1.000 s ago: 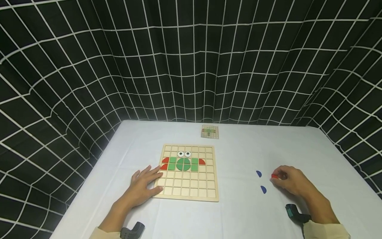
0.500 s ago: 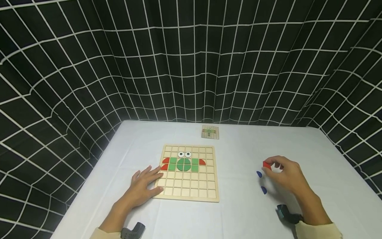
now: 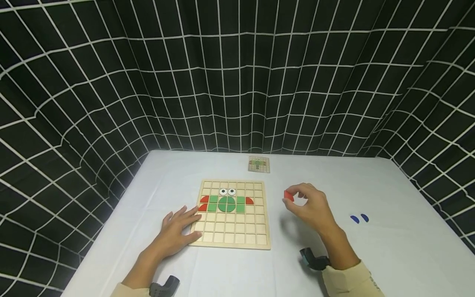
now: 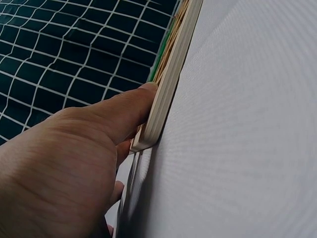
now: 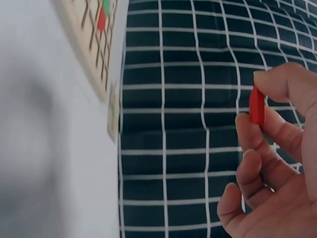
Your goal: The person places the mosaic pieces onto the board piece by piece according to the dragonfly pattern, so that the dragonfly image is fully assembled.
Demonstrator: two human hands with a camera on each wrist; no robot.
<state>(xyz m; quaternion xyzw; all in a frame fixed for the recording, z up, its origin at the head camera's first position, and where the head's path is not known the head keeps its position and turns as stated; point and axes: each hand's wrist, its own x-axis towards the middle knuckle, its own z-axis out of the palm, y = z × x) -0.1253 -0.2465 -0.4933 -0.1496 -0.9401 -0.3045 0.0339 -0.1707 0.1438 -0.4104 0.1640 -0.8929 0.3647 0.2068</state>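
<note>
A wooden grid board (image 3: 241, 235) lies on the white tabletop, with colored tiles and two round eye tiles (image 3: 227, 192) set in its upper rows. Green squares, a green circle (image 3: 226, 204) of quarter pieces and red quarter-circle tiles (image 3: 249, 201) form a pattern there. My left hand (image 3: 174, 235) rests spread on the board's left edge; in the left wrist view a fingertip touches the board's rim (image 4: 166, 84). Between thumb and fingers, my right hand (image 3: 311, 208) pinches a red tile (image 5: 257, 105), held above the table to the right of the board.
Two blue half-round pieces (image 3: 360, 218) lie on the table right of my right hand. Behind the board is a small picture card (image 3: 259, 164) showing a similar pattern. A black curtain (image 3: 237, 82) with white grid lines hangs around the table's far side and flanks.
My right hand has lifted the red tile and carried it left toward the board. Two blue pieces came into view on its right; two others are now hidden behind it. My left hand stayed put.
</note>
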